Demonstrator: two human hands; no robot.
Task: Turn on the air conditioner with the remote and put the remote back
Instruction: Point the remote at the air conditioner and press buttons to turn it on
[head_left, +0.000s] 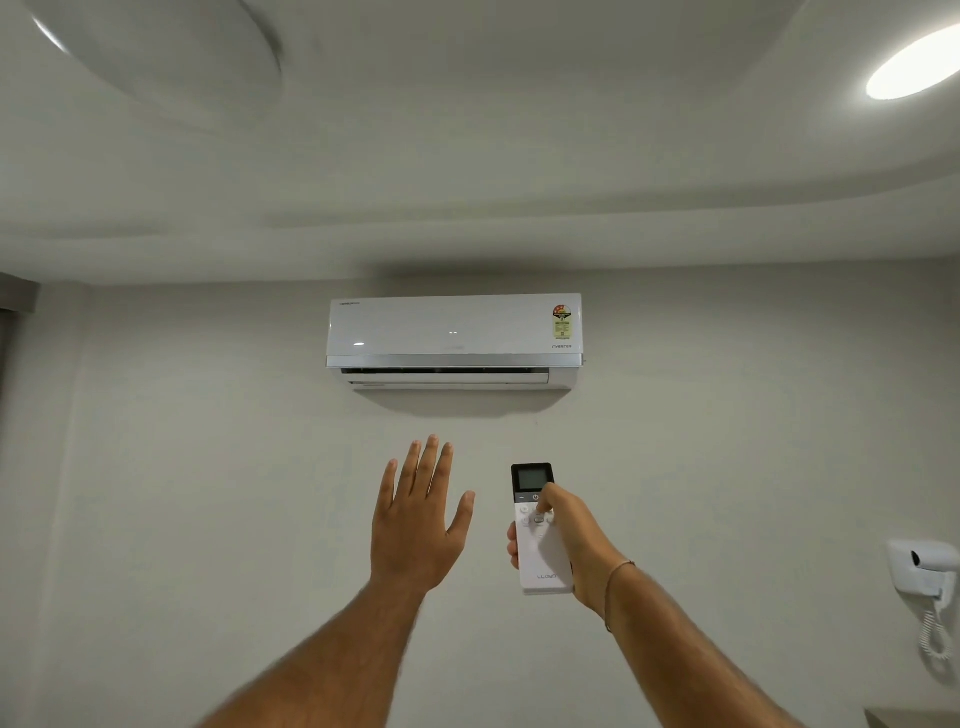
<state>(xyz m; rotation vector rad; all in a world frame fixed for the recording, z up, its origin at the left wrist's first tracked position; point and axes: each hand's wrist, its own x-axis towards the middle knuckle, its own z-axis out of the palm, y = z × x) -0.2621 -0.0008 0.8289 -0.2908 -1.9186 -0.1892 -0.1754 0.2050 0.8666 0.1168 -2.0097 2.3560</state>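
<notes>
Overhead, air conditioner (454, 340) unobstructed; right hand (563, 540) clasps remote (540, 535), left hand (418, 525) splayed empty.

The white wall-mounted air conditioner (454, 332) is showing a glossy, smooth plastic front that is reflecting small spots of light, and a brushed silver strip, looking like metal, is running along its lower edge. A colourful paper-like sticker (561, 322) is sitting on its right corner. The slim white plastic remote (540, 540) is looking satin and smooth, with a glossy black top around a grey screen. The pale grey painted wall (208, 467) is appearing matt and even. The white plastic wall-mounted device with a coiled cord (927, 571) is shining softly. A thin thread-like band (615, 582) is circling the right wrist.
</notes>
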